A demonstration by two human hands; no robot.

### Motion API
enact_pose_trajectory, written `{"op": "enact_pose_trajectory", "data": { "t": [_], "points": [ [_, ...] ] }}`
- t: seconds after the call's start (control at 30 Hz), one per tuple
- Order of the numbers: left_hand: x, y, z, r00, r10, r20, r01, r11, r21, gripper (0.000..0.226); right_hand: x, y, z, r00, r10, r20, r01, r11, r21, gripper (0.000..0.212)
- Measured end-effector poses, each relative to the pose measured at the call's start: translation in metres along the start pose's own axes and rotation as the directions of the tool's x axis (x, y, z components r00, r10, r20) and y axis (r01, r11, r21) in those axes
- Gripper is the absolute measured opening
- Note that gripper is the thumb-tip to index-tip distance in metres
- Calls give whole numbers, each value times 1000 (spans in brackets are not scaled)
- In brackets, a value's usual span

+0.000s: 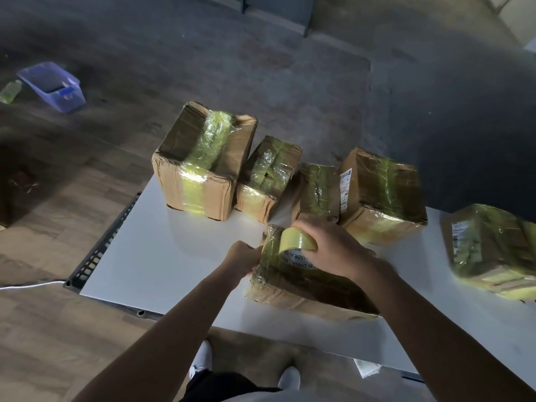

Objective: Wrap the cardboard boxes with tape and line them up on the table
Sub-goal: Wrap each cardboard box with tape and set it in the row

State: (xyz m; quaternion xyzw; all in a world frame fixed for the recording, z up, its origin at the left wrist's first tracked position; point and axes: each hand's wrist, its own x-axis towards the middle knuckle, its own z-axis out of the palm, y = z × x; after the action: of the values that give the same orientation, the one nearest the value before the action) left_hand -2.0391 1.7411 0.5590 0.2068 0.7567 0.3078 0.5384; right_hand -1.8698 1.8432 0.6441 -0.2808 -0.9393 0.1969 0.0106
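The nearest box (304, 294) lies on the tabletop (174, 250) just ahead of the person, its top and left end already glossy with yellow-green tape. The left hand (243, 258) is at that left end, its grip closed, fingers curled against the corner. Whether it pinches the tape's free end or only the cardboard edge is too blurred to tell. The right hand (333, 248) is above the box, its grip clamped round the tape roll (298, 242), which stands on edge against the box top.

The step in hand looks like running another band round this box. To do it well, the left hand should pin the box so it cannot slide. The right hand should draw the roll away under even tension, keeping the strip flat. The strip should be laid over the edge and pressed down before it is torn. Slack or a twisted strip would probably wrinkle the tape.

Farther back, four taped boxes stand in a row near the far edge. The large box (203, 161) is at the left, then the second box (266, 175), the third box (316, 192) and the fourth box (380, 195), each close beside its neighbour. The fifth box (490, 250) sits apart at the right, out of line. Beyond, a blue tub (52, 85) rests on the floor.
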Motion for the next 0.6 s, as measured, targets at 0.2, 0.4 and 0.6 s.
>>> {"op": "enact_pose_trajectory", "data": {
  "t": [0.2, 0.4, 0.6],
  "points": [
    [-2, -22, -8, 992, -55, 112, 77, 977, -198, 38, 1, 1, 3, 1000, -11, -21, 12, 1000, 5, 53],
    [-10, 11, -3, 907, 308, -289, -321, 947, 0, 28, 0, 3, 4, 1000, 2, -14, -1, 998, 55, 55],
    [-18, 19, 25, 872, 362, -330, -335, 932, 138, 35, -4, 9, 5, 997, -11, 83, -7, 975, 222, 64]
  ]
}}
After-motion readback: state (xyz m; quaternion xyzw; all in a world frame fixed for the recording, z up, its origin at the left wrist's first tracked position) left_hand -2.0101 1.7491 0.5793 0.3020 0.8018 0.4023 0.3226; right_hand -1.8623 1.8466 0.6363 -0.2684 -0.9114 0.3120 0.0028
